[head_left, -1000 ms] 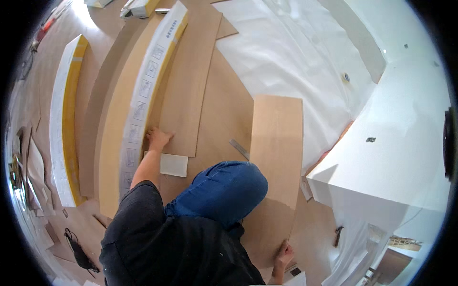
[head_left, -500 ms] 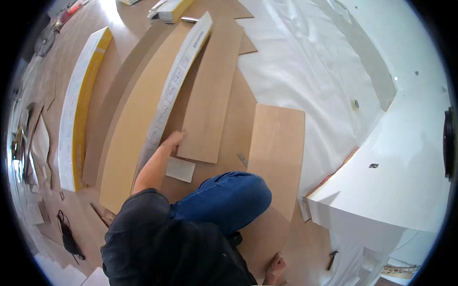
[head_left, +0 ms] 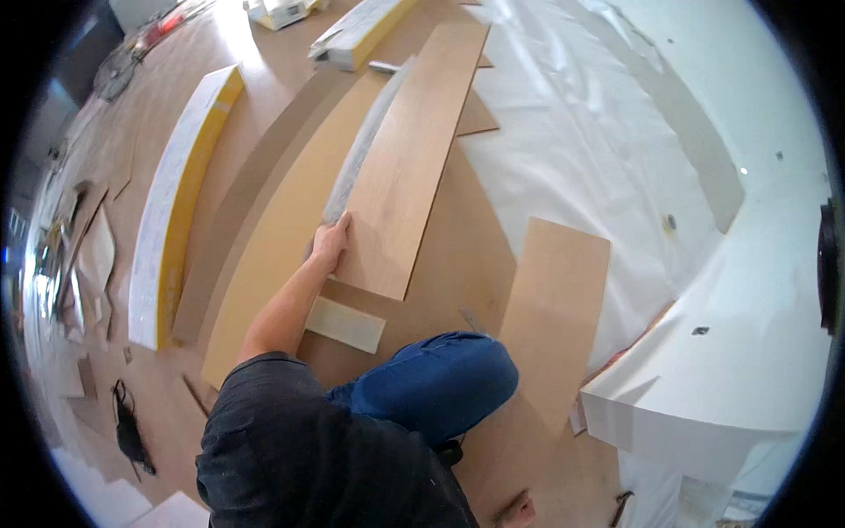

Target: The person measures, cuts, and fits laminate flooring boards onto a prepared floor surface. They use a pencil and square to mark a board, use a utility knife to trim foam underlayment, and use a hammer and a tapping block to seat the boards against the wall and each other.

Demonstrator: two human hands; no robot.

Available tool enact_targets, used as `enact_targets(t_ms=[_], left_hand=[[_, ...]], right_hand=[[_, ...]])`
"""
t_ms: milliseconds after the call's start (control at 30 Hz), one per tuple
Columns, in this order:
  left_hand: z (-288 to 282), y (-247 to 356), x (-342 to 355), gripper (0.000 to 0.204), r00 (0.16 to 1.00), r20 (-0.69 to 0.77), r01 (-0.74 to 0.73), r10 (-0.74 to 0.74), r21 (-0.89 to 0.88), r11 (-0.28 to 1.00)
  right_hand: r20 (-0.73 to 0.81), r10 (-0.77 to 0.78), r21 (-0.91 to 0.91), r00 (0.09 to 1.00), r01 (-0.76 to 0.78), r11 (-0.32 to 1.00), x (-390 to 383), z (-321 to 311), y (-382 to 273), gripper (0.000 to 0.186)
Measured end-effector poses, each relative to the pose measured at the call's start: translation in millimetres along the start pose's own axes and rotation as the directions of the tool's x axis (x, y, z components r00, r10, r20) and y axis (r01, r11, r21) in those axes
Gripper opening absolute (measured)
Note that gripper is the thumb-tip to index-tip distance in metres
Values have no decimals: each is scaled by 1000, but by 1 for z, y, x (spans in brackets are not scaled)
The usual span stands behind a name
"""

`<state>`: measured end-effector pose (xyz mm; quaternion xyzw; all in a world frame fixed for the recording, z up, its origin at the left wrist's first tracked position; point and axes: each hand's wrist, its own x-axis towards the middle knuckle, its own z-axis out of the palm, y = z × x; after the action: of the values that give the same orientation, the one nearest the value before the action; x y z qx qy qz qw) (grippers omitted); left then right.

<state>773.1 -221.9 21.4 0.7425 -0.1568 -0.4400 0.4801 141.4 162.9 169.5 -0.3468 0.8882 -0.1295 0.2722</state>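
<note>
My left hand (head_left: 329, 241) is closed around the left edge of a light wood-look floor plank (head_left: 412, 167), near its close end. The plank is raised a little off the floor and covers part of a long opened cardboard box (head_left: 295, 202). At the lower edge of the picture my right hand (head_left: 519, 510) is smeared by motion and mostly cut off, so its fingers cannot be read. Another plank (head_left: 556, 304) lies to the right of my bent knee, which hides part of it. A short pale block (head_left: 346, 324) rests on the floor below my left hand.
A white-and-yellow plank box (head_left: 180, 211) lies at left, another (head_left: 363, 33) at the back. White underlay sheet (head_left: 581, 132) spreads at right, beside a white wall corner (head_left: 695, 414). A hammer (head_left: 623, 506) lies lower right; a black strapped item (head_left: 129, 431) lies lower left.
My left hand has lifted the plank and shifted it rightward over the box's printed flap. My right hand has drawn back toward the lower edge. The whole view has shifted slightly.
</note>
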Motion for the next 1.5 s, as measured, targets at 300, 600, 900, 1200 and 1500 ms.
enact_targets(t_ms=[300, 600, 900, 1200, 1500], left_hand=[[-171, 16, -11, 63, 930, -351, -127, 107, -33, 991], [-431, -70, -44, 74, 655, -736, 318, 173, 476, 820], [-428, -138, -118, 70, 530, -831, 446, -170, 103, 889], [-205, -27, -32, 46, 838, 103, -510, 536, 496, 703], [92, -54, -185, 41, 312, 798, 135, -515, 500, 856]], right_hand=[[-76, -70, 102, 995, 78, 992, -3, 25, -3, 57], [84, -113, 200, 990, 95, 975, 15, 34, 8, 57], [6, -77, -164, 997, 77, 983, 78, -28, -30, 51], [15, -307, -277, 952, 299, 913, 151, -20, -119, 71], [258, -408, -13, 876, 426, 905, 169, 72, -223, 68]])
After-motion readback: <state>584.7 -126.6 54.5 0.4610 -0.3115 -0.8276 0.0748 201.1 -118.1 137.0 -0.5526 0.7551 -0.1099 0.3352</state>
